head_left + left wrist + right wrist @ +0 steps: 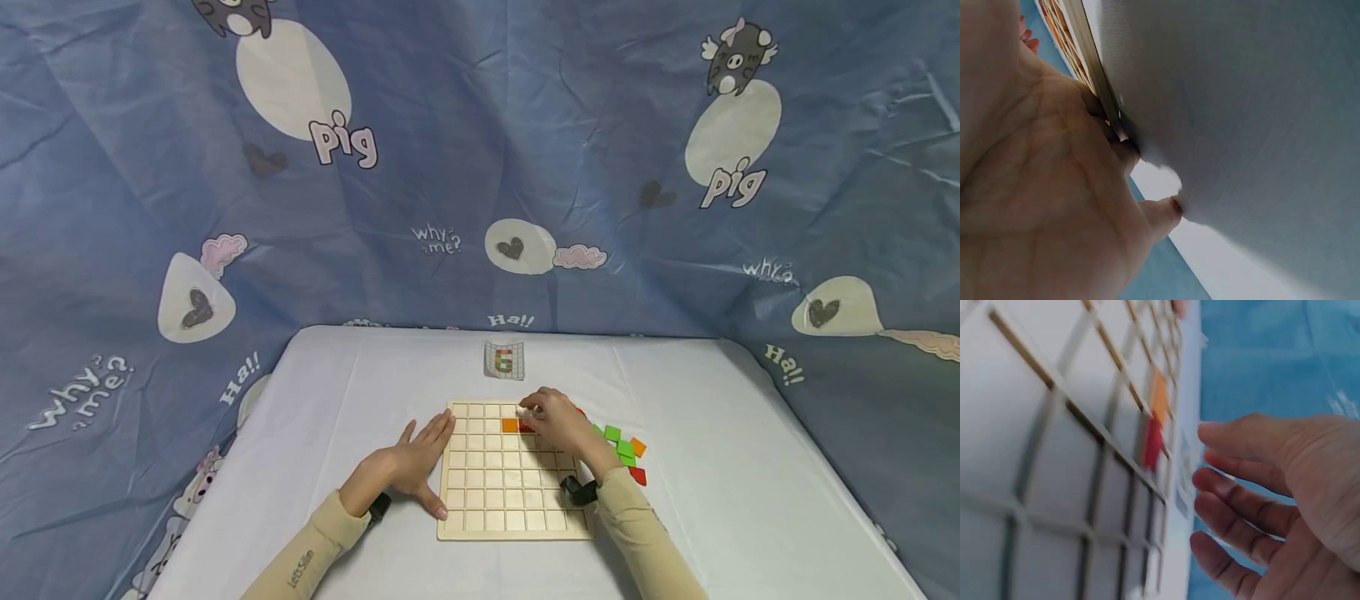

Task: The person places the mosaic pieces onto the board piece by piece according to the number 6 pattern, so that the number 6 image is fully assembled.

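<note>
A wooden grid board (480, 500) lies on the white table, with an orange square tile (509, 425) and a red tile (527, 426) side by side in its second row from the back. My left hand (408, 462) rests along the board's left edge, fingers spread and thumb near the front corner. In the left wrist view its palm (1054, 175) is beside the board's side (1091, 56). Over the red tile hovers my right hand (562, 421); its loosely bent fingers (1216, 512) hold nothing visible in the right wrist view and stand apart from the board.
Loose green tiles (626, 448), an orange tile (638, 447) and a red tile (637, 475) lie right of the board, partly behind my right forearm. A paper card (504, 361) with a coloured grid pattern lies behind the board. A blue printed cloth (420, 183) hangs around the table.
</note>
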A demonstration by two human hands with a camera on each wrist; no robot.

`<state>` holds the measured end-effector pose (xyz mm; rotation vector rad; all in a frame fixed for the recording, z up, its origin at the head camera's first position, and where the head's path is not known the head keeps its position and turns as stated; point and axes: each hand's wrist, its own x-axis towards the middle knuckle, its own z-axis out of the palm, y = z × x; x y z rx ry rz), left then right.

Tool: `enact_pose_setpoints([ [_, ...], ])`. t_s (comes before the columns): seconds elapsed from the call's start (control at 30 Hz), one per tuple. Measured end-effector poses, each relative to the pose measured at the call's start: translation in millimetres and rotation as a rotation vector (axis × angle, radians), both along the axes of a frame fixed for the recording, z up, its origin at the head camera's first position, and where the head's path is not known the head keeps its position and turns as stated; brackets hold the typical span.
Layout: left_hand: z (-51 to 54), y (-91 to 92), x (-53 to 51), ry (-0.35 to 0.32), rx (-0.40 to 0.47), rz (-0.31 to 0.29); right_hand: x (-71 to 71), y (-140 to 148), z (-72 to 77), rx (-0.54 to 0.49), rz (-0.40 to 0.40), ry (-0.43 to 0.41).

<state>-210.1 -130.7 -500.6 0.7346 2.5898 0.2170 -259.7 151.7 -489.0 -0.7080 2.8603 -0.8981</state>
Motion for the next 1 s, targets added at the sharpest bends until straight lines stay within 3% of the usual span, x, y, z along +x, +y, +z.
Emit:
enact_pose_setpoints([
  [0.27, 1.0, -0.7, 1.0, -0.017, 0.041, 0.014, -9.3, 44, 12.7, -0.030, -0.100, -0.062],
  [0.5, -1.7, -1.3, 0.1, -0.013, 0.039, 0.022, -13.9, 78, 15.3, -0.002, -0.183, -0.097],
  [0.8, -3.5, -1.3, -0.8, -0.011, 0.040, 0.027, -16.8, 87, 2.5, 0.020, -0.191, -0.170],
  [1.0, -1.9, -1.3, -0.8, 0.001, 0.027, 0.021, -18.9, 81, -5.9, 0.035, -0.180, -0.153],
])
